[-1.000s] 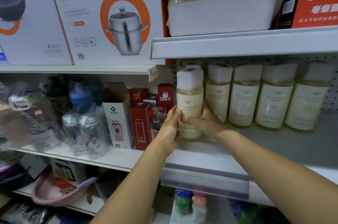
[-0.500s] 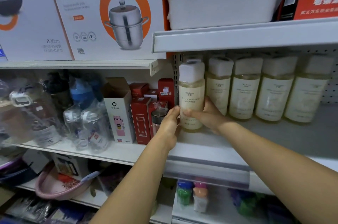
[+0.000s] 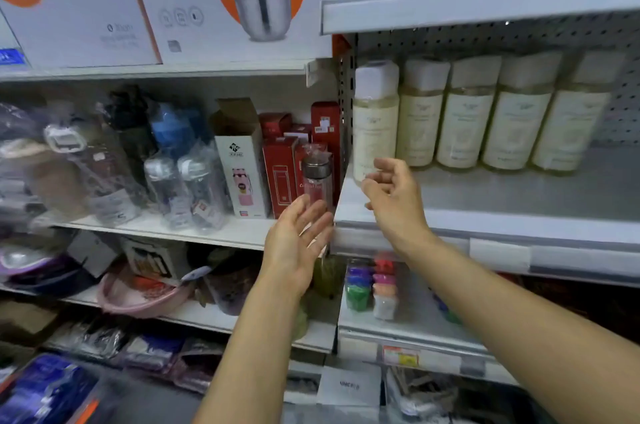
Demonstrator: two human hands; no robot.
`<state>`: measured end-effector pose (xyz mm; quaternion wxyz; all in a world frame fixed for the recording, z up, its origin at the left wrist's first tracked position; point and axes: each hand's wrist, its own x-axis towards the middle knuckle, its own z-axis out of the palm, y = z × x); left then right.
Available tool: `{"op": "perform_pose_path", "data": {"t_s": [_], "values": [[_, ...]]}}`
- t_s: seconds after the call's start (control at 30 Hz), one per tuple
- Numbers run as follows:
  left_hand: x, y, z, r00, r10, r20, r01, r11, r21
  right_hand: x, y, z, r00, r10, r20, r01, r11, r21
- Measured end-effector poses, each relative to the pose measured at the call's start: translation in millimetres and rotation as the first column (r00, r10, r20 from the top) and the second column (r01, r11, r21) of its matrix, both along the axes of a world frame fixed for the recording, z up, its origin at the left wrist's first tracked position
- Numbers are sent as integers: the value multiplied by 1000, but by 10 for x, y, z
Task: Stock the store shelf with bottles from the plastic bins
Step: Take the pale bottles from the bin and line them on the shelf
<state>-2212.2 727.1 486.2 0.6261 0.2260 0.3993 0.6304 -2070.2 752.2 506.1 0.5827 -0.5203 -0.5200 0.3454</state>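
Evidently the shelf (image 3: 502, 191) is carrying a row of five bottles (image 3: 467, 118), the leftmost bottle (image 3: 374, 118) standing upright. The left hand (image 3: 296, 243) is hovering spread and the right hand (image 3: 394, 196) loosely curled, both empty. Front space is awaiting more stock.

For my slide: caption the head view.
Left hand and right hand hover open by the leftmost bottle on the shelf.

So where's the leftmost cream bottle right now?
In the head view the bottle stands right of centre on the grey shelf, at the left end of the bottle row, beside the perforated post, just behind the right hand.
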Motion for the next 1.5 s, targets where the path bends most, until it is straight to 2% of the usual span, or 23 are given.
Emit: {"op": "perform_pose_path", "data": {"t_s": [0.1, 0.2, 0.4, 0.67, 0.97, 1.17, 1.37, 1.5], "values": [[-183, -201, -198, 999, 27, -19, -28, 999, -43, -214, -290, -148, 995, 88, 38, -90, 995, 34], [-355, -383, -461, 999, 20, -28, -23, 994, -103, -386, -516, -403, 982, 183, 47, -182, 983, -20], [-641, -742, -1158, 999, 20, -30, -28, 964, -265, -582, -840, -1107, 950, 313, 8, -296, 907, -298], [-860, -934, -2132, 999, 35, -8, -35, 876, -481, -671, -974, -2134, 902, 426, -74, -380, 698, -607], [-1077, -1046, -3567, 995, 93, -44, -96, 699, -709, -677, -966, -3685, 926, 325, -195, -334, 457, -824], [-1169, -1105, -4474, 992, 95, -79, -120, 600, -791, -822, -911, -4659, 950, 202, -239, -295, 322, -900], [-1153, -1063, -5242, 996, 55, -67, -86, 556, -827, -932, -814, -5514, 968, 75, -238, -249, 235, -939], [-1064, -940, -5677, 999, 4, -54, -48, 541, -840, -937, -707, -5997, 977, 12, -215, -212, 220, -952]]}}
